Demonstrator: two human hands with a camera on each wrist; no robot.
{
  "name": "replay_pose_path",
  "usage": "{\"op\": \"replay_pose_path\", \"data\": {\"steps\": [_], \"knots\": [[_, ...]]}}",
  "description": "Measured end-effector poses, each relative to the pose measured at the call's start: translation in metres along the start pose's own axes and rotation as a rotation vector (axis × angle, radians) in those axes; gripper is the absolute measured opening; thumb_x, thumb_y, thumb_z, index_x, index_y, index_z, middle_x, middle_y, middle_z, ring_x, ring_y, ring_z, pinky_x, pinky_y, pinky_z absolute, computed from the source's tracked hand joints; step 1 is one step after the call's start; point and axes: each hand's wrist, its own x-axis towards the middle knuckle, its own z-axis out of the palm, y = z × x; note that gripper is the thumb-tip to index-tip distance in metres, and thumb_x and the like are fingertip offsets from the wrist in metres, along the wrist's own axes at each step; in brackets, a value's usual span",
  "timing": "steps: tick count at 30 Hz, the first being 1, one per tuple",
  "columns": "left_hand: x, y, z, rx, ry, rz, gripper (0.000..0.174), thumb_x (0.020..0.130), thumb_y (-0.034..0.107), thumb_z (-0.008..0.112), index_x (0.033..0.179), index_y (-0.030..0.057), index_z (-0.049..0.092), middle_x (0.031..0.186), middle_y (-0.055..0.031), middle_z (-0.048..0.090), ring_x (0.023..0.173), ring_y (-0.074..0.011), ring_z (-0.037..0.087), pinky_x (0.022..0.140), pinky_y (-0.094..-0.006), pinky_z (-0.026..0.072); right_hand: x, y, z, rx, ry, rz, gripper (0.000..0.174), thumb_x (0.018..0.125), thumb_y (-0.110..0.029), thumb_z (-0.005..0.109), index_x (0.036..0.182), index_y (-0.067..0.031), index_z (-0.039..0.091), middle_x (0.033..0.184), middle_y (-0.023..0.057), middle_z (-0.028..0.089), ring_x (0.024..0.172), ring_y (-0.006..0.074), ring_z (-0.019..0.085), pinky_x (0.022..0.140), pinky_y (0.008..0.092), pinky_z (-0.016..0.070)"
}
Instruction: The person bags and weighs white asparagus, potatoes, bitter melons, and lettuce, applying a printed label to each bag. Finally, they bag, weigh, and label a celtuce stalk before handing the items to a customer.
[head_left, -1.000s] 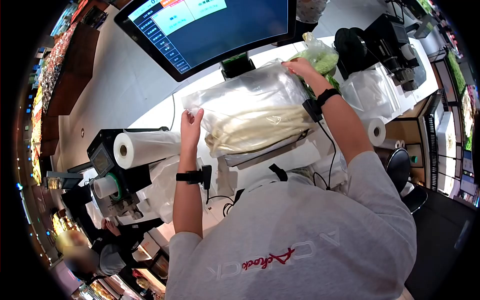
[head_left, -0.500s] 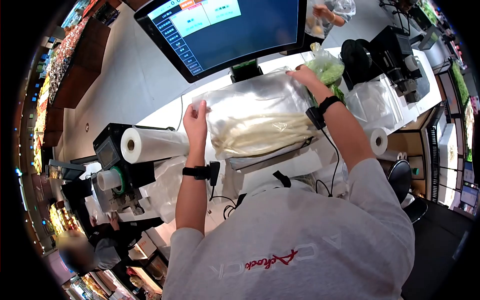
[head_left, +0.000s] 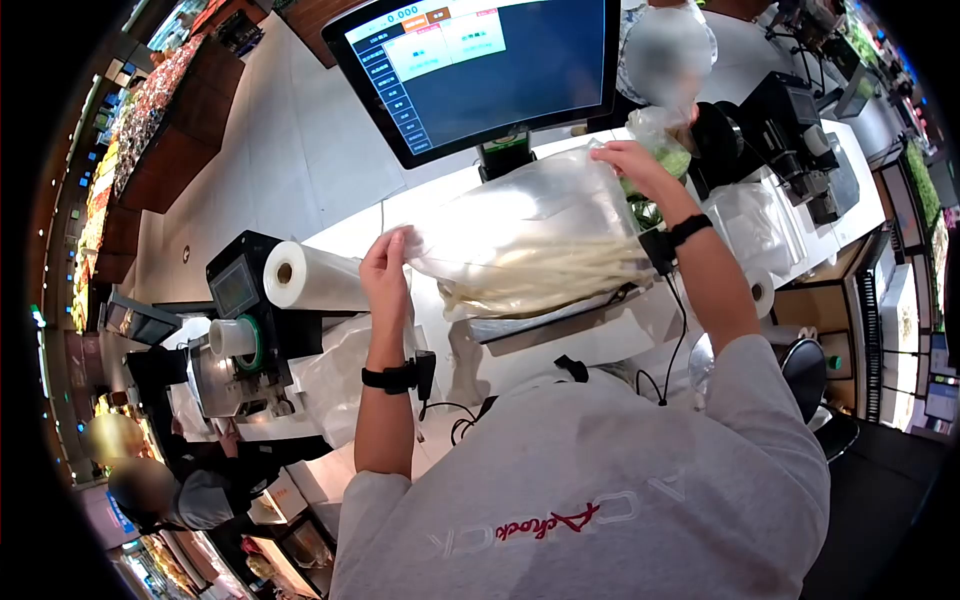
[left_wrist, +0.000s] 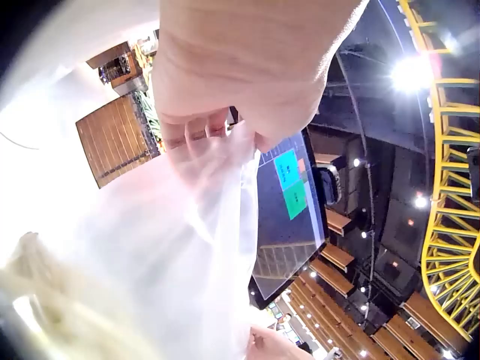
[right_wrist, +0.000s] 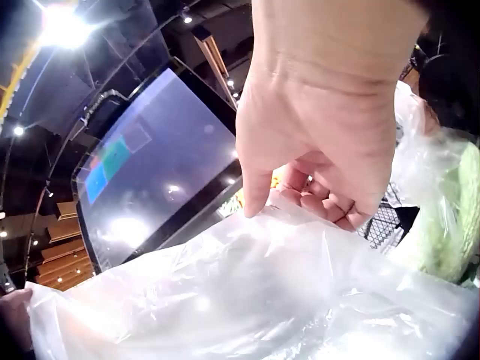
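A large clear plastic bag (head_left: 530,210) lies across the scale, with long pale stalks (head_left: 560,278) bundled in its lower part. My left hand (head_left: 385,270) pinches the bag's upper left corner between thumb and fingers. At the upper right corner, my right hand (head_left: 635,165) pinches the plastic the same way. The film is spread between both hands, its top edge raised toward the screen. In the right wrist view, the thumb and curled fingers of the right hand (right_wrist: 322,150) grip the gathered edge. Bunched film hangs from the left hand (left_wrist: 240,75) in the left wrist view.
A screen (head_left: 490,75) stands behind the bag. Bagged leafy greens (head_left: 672,160) sit beyond my right hand, near another person (head_left: 668,55). Left are a plastic-film roll (head_left: 310,277) and a black machine (head_left: 235,285); more machines (head_left: 790,125) and clear bags (head_left: 740,220) occupy the right.
The bag's top edge has lifted and both hands keep their corners. The head view has shifted, moving the scene slightly right. Across the counter, the other person has come closer to the greens.
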Motion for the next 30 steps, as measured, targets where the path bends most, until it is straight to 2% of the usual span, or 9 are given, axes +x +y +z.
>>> {"op": "replay_pose_path", "data": {"steps": [4, 7, 8, 12, 15, 19, 24, 27, 30], "knots": [[-0.008, 0.01, -0.005, -0.054, 0.033, 0.067, 0.028, 0.102, 0.02, 0.056, 0.112, -0.0033, 0.068, 0.099, -0.006, 0.069, 0.088, -0.0134, 0.065, 0.08, -0.0274, 0.0549, -0.035, -0.007, -0.014, -0.324, 0.182, -0.374, 0.029, 0.093, -0.028, 0.068, 0.099, 0.0009, 0.072, 0.086, 0.0021, 0.068, 0.081, 0.0145, 0.062, 0.078, 0.0279, 0.0482], [-0.008, 0.034, -0.005, -0.039, 0.084, 0.084, 0.029, 0.103, 0.02, 0.054, 0.112, -0.0038, 0.068, 0.097, -0.0085, 0.07, 0.087, -0.0162, 0.067, 0.078, -0.0295, 0.0569, -0.063, -0.03, -0.011, -0.242, 0.332, -0.712, 0.027, 0.097, -0.023, 0.063, 0.099, 0.0028, 0.07, 0.091, 0.0045, 0.069, 0.086, 0.0143, 0.064, 0.085, 0.0272, 0.0477], [-0.008, 0.049, 0.0, -0.127, 0.06, 0.105, 0.028, 0.103, 0.018, 0.054, 0.111, -0.0058, 0.067, 0.094, -0.0112, 0.071, 0.083, -0.0177, 0.068, 0.077, -0.0301, 0.0567, -0.07, -0.036, -0.009, -0.154, 0.318, -0.707, 0.027, 0.102, -0.02, 0.054, 0.099, 0.0029, 0.068, 0.091, 0.0045, 0.07, 0.087, 0.0135, 0.063, 0.086, 0.0265, 0.0472], [-0.021, 0.086, 0.01, -0.148, 0.087, 0.176, 0.029, 0.105, 0.019, 0.05, 0.109, -0.0058, 0.063, 0.091, -0.0153, 0.071, 0.082, -0.0243, 0.072, 0.073, -0.0335, 0.0596, -0.102, -0.074, 0.006, 0.162, 0.319, -0.621, 0.032, 0.107, -0.023, 0.043, 0.092, -0.0011, 0.059, 0.086, 0.0049, 0.068, 0.084, 0.0117, 0.061, 0.081, 0.0255, 0.0475], [-0.051, 0.081, 0.009, -0.071, 0.065, 0.156, 0.026, 0.104, 0.018, 0.051, 0.106, -0.0055, 0.062, 0.089, -0.0151, 0.071, 0.082, -0.0235, 0.072, 0.073, -0.033, 0.0594, -0.108, -0.061, 0.006, 0.168, 0.364, -0.68, 0.031, 0.107, -0.022, 0.042, 0.09, -0.0015, 0.057, 0.082, 0.0046, 0.065, 0.079, 0.0106, 0.059, 0.079, 0.0264, 0.0475], [-0.103, 0.033, -0.009, 0.2, 0.021, 0.084, 0.016, 0.1, 0.008, 0.057, 0.093, -0.0045, 0.062, 0.085, -0.0072, 0.068, 0.078, -0.0116, 0.065, 0.074, -0.0255, 0.0522, -0.146, -0.014, 0.023, 0.041, 0.386, -0.498, 0.028, 0.105, -0.021, 0.049, 0.087, -0.0014, 0.056, 0.075, 0.0011, 0.057, 0.075, 0.0089, 0.055, 0.071, 0.0272, 0.046], [-0.152, -0.019, -0.029, 0.125, -0.082, -0.076, 0.009, 0.097, 0.005, 0.061, 0.091, -0.0024, 0.062, 0.085, -0.0035, 0.065, 0.08, -0.0096, 0.062, 0.074, -0.0237, 0.0505, -0.19, 0.049, 0.021, -0.157, 0.208, -0.284, 0.026, 0.101, -0.016, 0.056, 0.082, 0.0016, 0.059, 0.076, 0.0007, 0.058, 0.075, 0.0084, 0.054, 0.067, 0.0265, 0.0446], [-0.168, -0.028, -0.031, 0.146, -0.144, -0.104, 0.009, 0.094, 0.005, 0.065, 0.089, -0.001, 0.06, 0.085, -0.0039, 0.063, 0.08, -0.0112, 0.06, 0.076, -0.0251, 0.049, -0.212, 0.075, 0.018, -0.149, 0.136, -0.385, 0.02, 0.097, -0.01, 0.06, 0.082, 0.0031, 0.061, 0.079, 0.0027, 0.062, 0.076, 0.0104, 0.057, 0.069, 0.0264, 0.0462], [-0.173, -0.028, -0.033, 0.275, -0.217, -0.013, 0.013, 0.088, 0.006, 0.07, 0.089, 0.0002, 0.058, 0.083, -0.0077, 0.061, 0.081, -0.017, 0.058, 0.076, -0.0304, 0.0483, -0.23, 0.078, 0.011, -0.235, 0.108, -0.502, 0.007, 0.09, -0.005, 0.064, 0.09, 0.0027, 0.065, 0.094, 0.0087, 0.068, 0.09, 0.0192, 0.064, 0.083, 0.031, 0.049]]}}
